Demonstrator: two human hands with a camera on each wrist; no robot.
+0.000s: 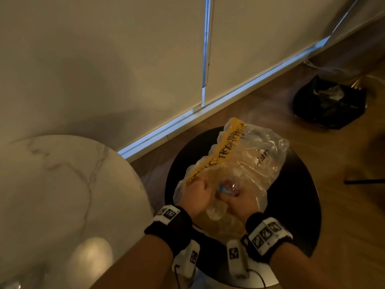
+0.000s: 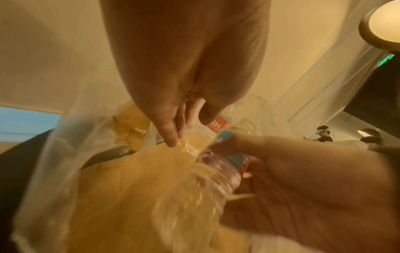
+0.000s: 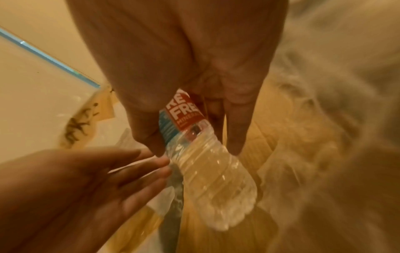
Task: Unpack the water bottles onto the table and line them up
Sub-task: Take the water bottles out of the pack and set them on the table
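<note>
A clear plastic bag (image 1: 250, 163) with a yellow written-on strip lies on a dark round stool (image 1: 300, 195). Both hands reach into its near end. My right hand (image 3: 197, 149) grips a clear water bottle (image 3: 207, 171) with a red and blue label, thumb on one side and fingers on the other; the bottle (image 1: 227, 187) shows dimly through the plastic. My left hand (image 3: 129, 171) lies beside it with straight fingers, their tips at the bottle and the bag film. In the left wrist view a second labelled bottle (image 2: 216, 126) lies beyond my left hand (image 2: 190, 131).
A round white marble table (image 1: 62, 184) stands to the left of the stool, its top bare where it shows. Pale wall panels rise behind. A black bin bag (image 1: 329, 103) sits on the wooden floor at the far right.
</note>
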